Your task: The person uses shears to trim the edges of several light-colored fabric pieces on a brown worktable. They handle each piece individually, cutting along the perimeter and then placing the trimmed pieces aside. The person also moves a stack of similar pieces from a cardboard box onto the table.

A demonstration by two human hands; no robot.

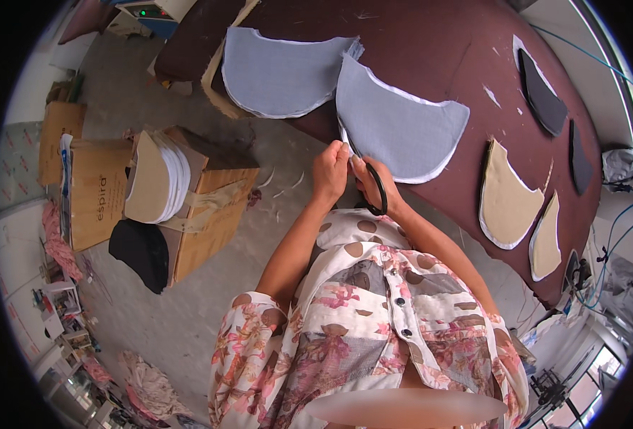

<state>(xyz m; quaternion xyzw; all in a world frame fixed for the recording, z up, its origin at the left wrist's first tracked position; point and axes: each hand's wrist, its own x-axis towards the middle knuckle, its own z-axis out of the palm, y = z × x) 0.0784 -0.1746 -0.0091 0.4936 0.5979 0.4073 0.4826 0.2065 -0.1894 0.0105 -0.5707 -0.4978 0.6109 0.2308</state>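
While the left hand (329, 173) has its fingers clamped on the left edge of a grey-blue curved piece (406, 132) on the brown tabletop (416, 39), the right hand (366, 175) has its fingers closed around black-handled scissors (383, 193). Beside lies another grey-blue panel (284, 75); rightward, a beige piece (508, 200); leftward stands a cardboard box (216, 222).

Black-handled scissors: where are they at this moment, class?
In the head view, just above centre, the scissors are in the right hand, beside the left hand, at the lower left edge of the nearer blue-grey curved piece.
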